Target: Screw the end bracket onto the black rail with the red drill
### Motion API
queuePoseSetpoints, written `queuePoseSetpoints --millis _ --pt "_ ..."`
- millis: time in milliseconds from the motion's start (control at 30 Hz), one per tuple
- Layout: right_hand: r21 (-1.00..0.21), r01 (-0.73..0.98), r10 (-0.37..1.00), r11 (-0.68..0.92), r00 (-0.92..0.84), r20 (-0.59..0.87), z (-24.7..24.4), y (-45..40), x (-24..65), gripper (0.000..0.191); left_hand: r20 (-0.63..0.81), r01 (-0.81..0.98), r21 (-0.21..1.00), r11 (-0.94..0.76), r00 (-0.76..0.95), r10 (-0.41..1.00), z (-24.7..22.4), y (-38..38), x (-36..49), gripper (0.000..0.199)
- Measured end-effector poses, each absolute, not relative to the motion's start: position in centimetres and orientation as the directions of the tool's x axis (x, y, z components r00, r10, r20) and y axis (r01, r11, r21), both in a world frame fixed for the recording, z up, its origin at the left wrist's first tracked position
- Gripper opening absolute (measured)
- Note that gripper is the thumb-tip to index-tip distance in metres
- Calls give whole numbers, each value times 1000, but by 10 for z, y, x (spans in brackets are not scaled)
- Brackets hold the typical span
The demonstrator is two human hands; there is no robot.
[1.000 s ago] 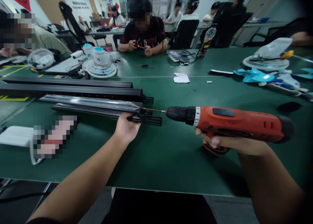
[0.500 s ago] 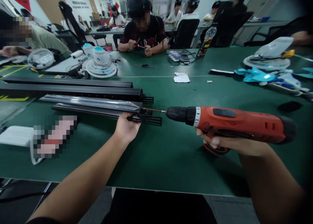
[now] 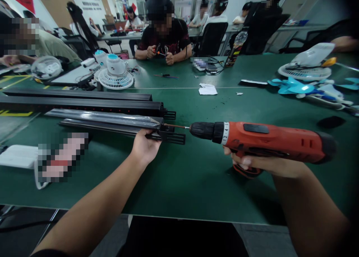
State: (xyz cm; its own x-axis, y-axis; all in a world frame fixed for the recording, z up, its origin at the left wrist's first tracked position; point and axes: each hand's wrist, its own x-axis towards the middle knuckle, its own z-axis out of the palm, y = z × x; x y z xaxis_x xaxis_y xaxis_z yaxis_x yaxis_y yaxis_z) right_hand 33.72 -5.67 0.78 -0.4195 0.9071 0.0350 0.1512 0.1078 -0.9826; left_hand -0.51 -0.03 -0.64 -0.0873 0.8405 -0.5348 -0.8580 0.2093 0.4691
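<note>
My right hand is wrapped round the handle of a red and black cordless drill, which lies level and points left. A long thin bit runs from its chuck to the end of a black metal profile. Clear plastic film covers the top of that profile. My left hand grips the profile near this end, thumb on top and the other fingers hidden beneath. A slotted black bracket sticks out of the end, just under the bit. Whether the tip sits on a screw is hidden.
Two more black profiles lie just behind. A pixelated pink item and a white box are at the left. White fans, blue fan blades, paper scraps and a bottle stand farther off. A person works opposite.
The drill and my right hand have shifted very slightly left. My left hand and the profile stay in place.
</note>
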Motion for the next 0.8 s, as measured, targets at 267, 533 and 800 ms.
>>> queuePoseSetpoints --millis 267,533,800 --pt "-979 152 885 139 -463 53 9 -55 340 31 -560 -854 469 223 -92 824 -2 -2 -4 52" --pt "-987 101 885 127 -461 67 6 -57 337 24 -554 -853 478 210 -106 826 -5 0 -4 49" --pt "-983 100 890 152 -446 92 2 -56 338 26 -541 -859 464 215 -83 837 -7 0 -6 62"
